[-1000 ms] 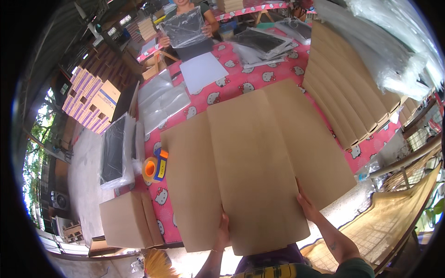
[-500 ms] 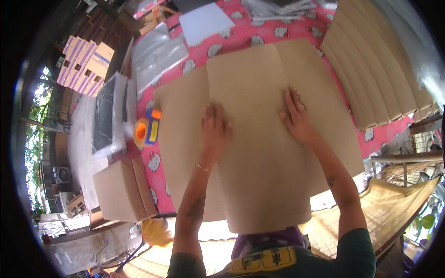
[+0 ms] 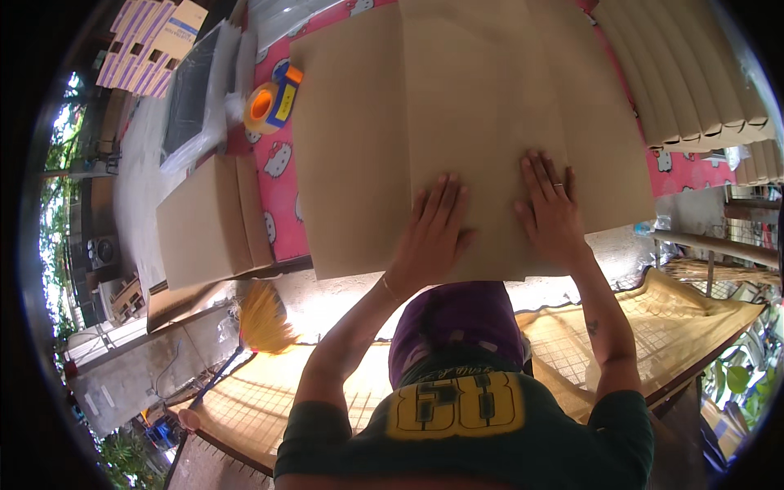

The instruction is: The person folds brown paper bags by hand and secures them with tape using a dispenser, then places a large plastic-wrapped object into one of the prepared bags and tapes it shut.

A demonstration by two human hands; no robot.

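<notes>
Left hand and right hand lie palm-down, fingers extended and gripping nothing, on the near part of a creased cardboard sheet spread across a pink-clothed table; a tape dispenser sits just left; folded cardboard lies far right.

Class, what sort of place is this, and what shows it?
Probably a small packing workshop: a creased cardboard sheet lies spread out, a tape dispenser sits to its left, and folded cardboard is ranged to its right.
</notes>
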